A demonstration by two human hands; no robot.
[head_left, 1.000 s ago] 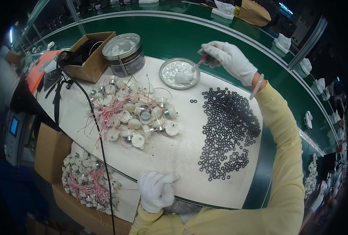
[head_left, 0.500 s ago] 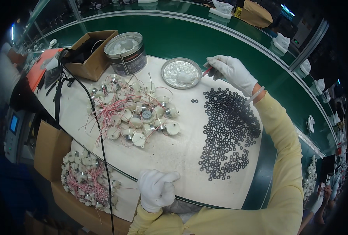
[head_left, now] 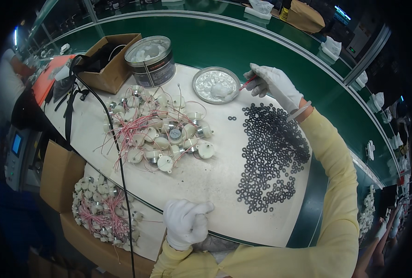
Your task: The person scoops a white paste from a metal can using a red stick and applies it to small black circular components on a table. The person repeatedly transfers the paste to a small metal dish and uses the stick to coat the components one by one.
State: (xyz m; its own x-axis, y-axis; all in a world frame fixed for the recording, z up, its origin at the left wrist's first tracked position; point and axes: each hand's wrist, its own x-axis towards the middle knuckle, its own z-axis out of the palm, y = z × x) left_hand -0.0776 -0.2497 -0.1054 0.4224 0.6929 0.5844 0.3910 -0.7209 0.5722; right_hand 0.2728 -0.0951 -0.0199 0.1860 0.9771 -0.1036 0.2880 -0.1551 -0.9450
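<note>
The right hand (head_left: 274,83) pinches a red brush (head_left: 247,83), its tip at the dish (head_left: 201,81) rim.

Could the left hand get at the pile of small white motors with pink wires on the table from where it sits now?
Probably yes. The left hand rests closed at the near table edge, and only bare white table lies between it and the motor pile. The black cable runs beside that path, not across it.
</note>
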